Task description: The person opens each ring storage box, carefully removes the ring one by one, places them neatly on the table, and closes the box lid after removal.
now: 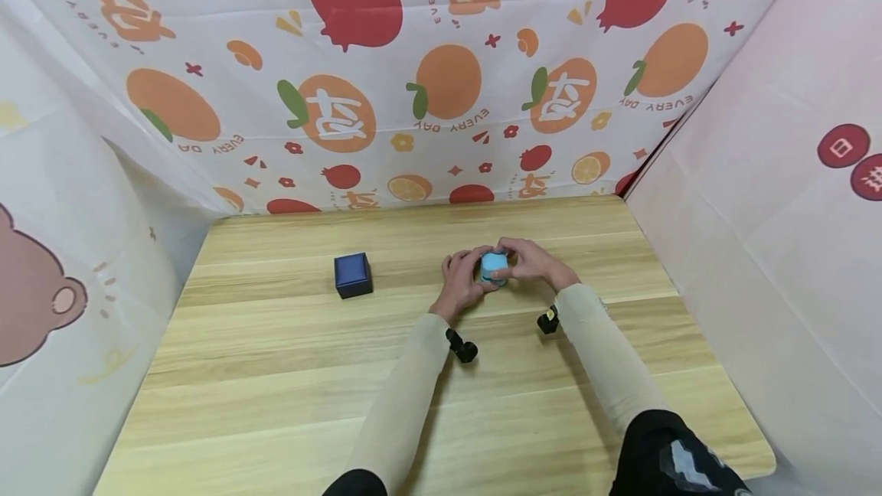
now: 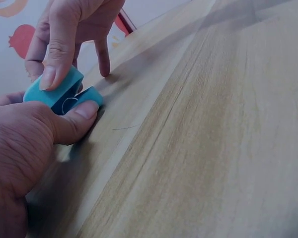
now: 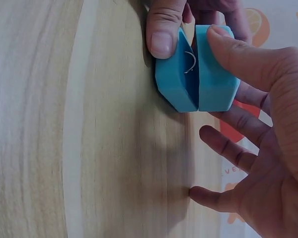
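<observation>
A small light-blue ring box (image 1: 492, 265) stands slightly ajar between both hands, over the wooden table. My left hand (image 1: 460, 279) holds its lower half, the thumb pressed on the front edge. From the right, my right hand (image 1: 536, 260) pinches the lid (image 3: 214, 74), thumb on its outer face and other fingers spread beyond it. Inside the gap, a thin silvery ring (image 3: 191, 62) shows in the right wrist view; part of it is hidden by the box. The left wrist view shows the lid (image 2: 62, 87) tilted up from the base.
To the left on the table (image 1: 276, 358) sits a closed dark-blue box (image 1: 353, 274). A fruit-print cloth (image 1: 386, 98) hangs behind the table's back edge, with pale cloths on both sides. Black wrist cameras (image 1: 462, 347) hang beneath the sleeves.
</observation>
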A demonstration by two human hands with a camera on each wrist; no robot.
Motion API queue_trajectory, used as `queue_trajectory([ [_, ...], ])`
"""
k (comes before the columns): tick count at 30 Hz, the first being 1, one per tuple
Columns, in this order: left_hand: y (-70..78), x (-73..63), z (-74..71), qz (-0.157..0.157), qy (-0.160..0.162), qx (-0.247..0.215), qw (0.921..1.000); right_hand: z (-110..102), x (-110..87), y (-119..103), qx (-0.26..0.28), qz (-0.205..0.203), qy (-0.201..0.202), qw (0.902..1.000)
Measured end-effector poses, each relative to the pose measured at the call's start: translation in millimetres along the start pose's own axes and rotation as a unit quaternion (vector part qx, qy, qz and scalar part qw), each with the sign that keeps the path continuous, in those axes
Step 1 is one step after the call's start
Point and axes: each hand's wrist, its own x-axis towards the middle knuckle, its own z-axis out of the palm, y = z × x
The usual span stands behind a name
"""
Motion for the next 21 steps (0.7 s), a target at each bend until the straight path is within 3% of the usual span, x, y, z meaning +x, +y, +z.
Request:
queue_trajectory([
  [21,-0.5,-0.1,0.1,0.006,0.002,-0.005,1.0000,-8.5,1.4,-3.7,0.023,0.015,-0.020,0.9994],
])
